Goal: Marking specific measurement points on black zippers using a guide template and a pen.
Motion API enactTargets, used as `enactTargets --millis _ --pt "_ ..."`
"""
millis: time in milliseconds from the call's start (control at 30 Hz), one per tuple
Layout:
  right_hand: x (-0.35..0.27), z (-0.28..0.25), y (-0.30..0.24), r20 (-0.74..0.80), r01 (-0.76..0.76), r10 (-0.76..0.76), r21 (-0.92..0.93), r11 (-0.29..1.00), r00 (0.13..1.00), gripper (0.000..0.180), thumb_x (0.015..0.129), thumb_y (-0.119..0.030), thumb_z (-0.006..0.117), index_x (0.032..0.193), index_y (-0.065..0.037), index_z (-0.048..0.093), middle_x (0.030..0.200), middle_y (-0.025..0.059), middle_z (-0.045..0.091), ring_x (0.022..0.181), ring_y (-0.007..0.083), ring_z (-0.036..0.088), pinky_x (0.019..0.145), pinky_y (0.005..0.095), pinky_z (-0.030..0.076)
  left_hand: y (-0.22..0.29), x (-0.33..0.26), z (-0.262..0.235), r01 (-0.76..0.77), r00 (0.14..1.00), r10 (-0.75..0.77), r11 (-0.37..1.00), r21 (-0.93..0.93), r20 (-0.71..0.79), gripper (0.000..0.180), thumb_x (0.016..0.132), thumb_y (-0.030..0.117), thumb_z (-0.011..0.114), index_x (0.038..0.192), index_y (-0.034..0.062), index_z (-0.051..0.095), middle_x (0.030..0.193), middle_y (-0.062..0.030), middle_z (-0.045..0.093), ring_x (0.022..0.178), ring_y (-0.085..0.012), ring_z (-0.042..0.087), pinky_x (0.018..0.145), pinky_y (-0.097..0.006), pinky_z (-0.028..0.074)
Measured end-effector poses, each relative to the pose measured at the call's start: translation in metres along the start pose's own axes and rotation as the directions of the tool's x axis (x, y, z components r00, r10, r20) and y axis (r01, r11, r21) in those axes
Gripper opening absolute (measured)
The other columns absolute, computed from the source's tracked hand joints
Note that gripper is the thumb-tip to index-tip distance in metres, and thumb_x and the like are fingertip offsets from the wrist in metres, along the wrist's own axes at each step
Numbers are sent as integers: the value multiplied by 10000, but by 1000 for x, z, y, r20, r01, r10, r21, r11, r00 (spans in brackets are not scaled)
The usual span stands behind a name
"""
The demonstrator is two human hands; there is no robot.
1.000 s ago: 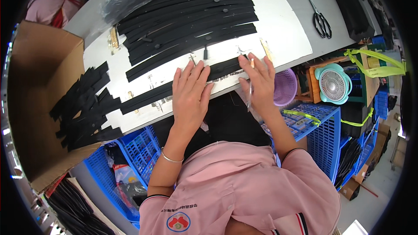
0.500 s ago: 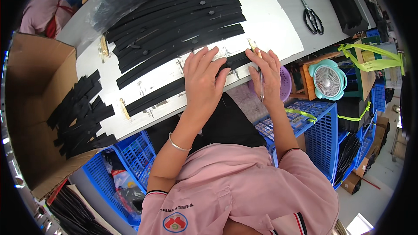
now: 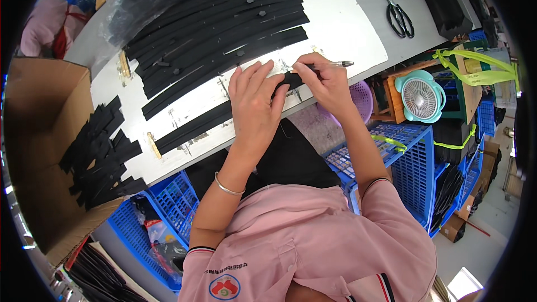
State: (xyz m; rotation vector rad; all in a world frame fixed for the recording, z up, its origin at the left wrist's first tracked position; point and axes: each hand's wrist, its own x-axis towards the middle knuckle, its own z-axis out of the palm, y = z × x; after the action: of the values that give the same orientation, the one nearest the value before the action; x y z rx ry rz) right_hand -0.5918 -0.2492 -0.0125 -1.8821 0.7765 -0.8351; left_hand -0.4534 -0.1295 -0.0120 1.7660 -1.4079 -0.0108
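The black fabric strip (image 3: pixel 196 128) lies along the near side of the white board (image 3: pixel 358 36) on the desk (image 3: pixel 417 50), running under the left hand (image 3: pixel 253 100) to the right hand (image 3: pixel 329 88); the left hand rests palm down on it, fingers spread, thumb apart, gripping nothing; the right hand is clamped on a pen (image 3: pixel 338 64) near the strip's right part, its writing tip not discernible. The step looks like marking; to do it well, press the strip flat with the left fingers close to the pen, so the cloth cannot creep; keep it straight, its left end by the yellowed tape (image 3: pixel 154 145), which seems a guide; a short, light stroke should serve, as a hard drag could pucker the fabric; keep the left thumb clear of the tip.
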Motion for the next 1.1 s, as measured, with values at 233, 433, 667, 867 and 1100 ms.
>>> enactTargets --millis 233,433,667,867,1100 --pt "2 0 -3 90 75 -65 -114 991 994 120 1000 -81 678 1035 28 713 885 51 722 771 86 621 670 244 489 0 -1 -1 -21 1000 22 999 39 -10 197 858 130 809 1042 65 779 1228 -98 730 1229 -289 627 1167 -493 369" --pt "4 4 -6 82 237 -223 -254 938 971 119 977 -88 701 1013 24 717 883 71 732 738 126 641 646 265 495 -1 -1 2 -35 999 36 999 34 -21 190 859 125 795 1031 49 765 1218 -110 719 1228 -301 620 1164 -501 364" --pt "-1 -5 -2 62 189 -188 -25 982 980 134 929 -120 716 865 -2 722 718 85 683 558 205 584 577 303 453 0 -2 1 -17 1000 17 999 32 -22 201 851 139 812 1036 70 775 1222 -94 728 1235 -287 626 1168 -496 365" --pt "3 -4 4 105 373 -359 -205 905 927 114 909 -118 710 863 -15 731 655 85 636 551 214 577 592 328 456 -1 -3 2 -19 999 20 999 28 -37 201 849 144 813 1034 78 774 1219 -84 729 1236 -277 628 1168 -496 362" --pt "-5 -8 -1 87 15 -18 44 999 996 168 960 -120 661 869 4 727 754 51 708 649 97 615 613 282 475 4 -16 -20 8 998 -8 1000 -10 -66 378 864 175 816 1219 70 740 1347 -114 673 1355 -340 557 1206 -536 303"
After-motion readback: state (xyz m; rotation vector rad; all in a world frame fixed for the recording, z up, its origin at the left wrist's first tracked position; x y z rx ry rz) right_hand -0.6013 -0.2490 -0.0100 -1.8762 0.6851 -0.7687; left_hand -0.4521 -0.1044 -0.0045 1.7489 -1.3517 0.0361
